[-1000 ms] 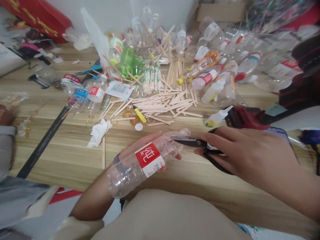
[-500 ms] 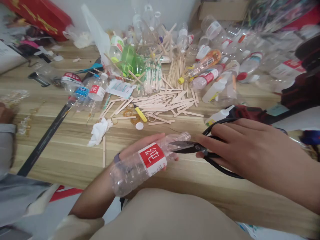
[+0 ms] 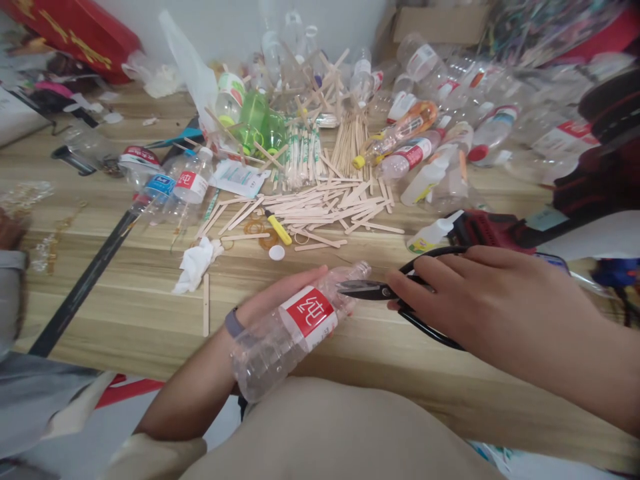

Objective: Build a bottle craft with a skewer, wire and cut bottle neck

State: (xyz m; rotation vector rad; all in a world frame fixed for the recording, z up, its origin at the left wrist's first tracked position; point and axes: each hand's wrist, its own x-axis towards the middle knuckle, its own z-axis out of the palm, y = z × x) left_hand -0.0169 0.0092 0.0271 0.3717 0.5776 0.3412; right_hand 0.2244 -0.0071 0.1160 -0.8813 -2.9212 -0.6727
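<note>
A clear plastic bottle point(image 3: 267, 357) with a red and white label lies tilted in my left hand point(image 3: 300, 279), its neck pointing up and to the right. My left fingers wrap round its upper part from behind, partly hidden by the bottle. My right hand point(image 3: 465, 287) grips black-handled scissors point(image 3: 367, 289) through the loops. The blades look nearly closed, and their tips touch or overlap the bottle's shoulder below the neck; whether they pierce the plastic I cannot tell.
Many wooden sticks point(image 3: 320, 207) lie mid-table, with a yellow-handled tool point(image 3: 278, 228), a white cap point(image 3: 277, 253) and a crumpled tissue point(image 3: 196, 265) nearer. Plastic bottles point(image 3: 495, 133) crowd the back right. A glue bottle point(image 3: 434, 232) lies beyond my right hand. Another person's sleeve point(image 3: 11, 293) is at left.
The bottle has tipped a little more upright and turned in my left hand. My right hand and the scissors have shifted slightly left, and the blades look more closed.
</note>
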